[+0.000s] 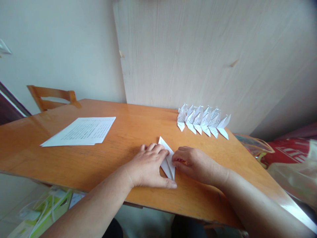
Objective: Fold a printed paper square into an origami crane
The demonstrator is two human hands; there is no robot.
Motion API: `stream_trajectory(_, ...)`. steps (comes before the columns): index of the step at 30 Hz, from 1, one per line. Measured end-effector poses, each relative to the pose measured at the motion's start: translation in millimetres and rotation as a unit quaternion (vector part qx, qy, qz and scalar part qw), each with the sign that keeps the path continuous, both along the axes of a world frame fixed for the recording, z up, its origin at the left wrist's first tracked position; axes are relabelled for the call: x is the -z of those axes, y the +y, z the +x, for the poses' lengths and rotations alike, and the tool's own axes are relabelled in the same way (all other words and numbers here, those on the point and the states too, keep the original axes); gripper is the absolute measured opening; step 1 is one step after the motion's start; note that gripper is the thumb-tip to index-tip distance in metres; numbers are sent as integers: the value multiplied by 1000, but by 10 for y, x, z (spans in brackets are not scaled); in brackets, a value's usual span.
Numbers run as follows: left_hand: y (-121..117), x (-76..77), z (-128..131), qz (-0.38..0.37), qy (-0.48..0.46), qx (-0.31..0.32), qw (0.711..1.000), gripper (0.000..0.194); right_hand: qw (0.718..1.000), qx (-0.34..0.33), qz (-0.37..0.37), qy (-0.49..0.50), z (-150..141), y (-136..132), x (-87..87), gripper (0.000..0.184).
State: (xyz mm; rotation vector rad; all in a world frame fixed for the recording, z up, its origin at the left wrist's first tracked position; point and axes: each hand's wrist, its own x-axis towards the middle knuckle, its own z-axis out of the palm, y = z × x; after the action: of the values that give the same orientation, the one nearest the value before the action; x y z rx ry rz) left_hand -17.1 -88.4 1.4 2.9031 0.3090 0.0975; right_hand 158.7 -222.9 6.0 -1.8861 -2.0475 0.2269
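Spreads the left hand (152,165) palm down over the left side of the folded paper (168,167), with fingertips on its upper part and the thumb at its near tip. Brings the right hand (190,163) to the right edge of the folded paper, with fingers curled in and thumb close to them; cannot tell whether they pinch the edge or only press against it. Has the folded paper lying on the bare wood of the desk (138,115), near its front edge, narrow and pointed at both ends, with a crease along its length.

Beyond the folded paper and to its right, shows white folded figures (204,120) standing close together in rows, with pointed tips upward. Beyond it and to its left, has printed sheets (81,132) stacked a little unevenly, with rows of small characters on top. Farther off that way, shows a wooden chair (55,96) at the far side of the desk.

Well to the right of the folded paper, past the desk edge, shows a translucent plastic bag (294,177) beside a red bag (284,152) with white markings; cannot make out the contents of either. Below and to its left, under the desk edge, shows green-and-white packaging (49,210) with pale cords.
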Motion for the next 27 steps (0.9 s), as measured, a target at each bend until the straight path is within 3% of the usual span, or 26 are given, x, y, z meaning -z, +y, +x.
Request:
stream_trajectory(9, 21, 3, 4, -3, -5, 2, 1000, 89, 1000, 6, -3, -18, -17, 13, 72, 20)
stream_trajectory(22, 22, -11, 12, -18, 3, -7, 1000, 101, 997, 24, -78, 6, -100, -28, -8, 22)
stream_trajectory(27, 37, -28, 9, -31, 8, -13, 999, 84, 996, 20, -81, 19, -117, -54, -44, 19)
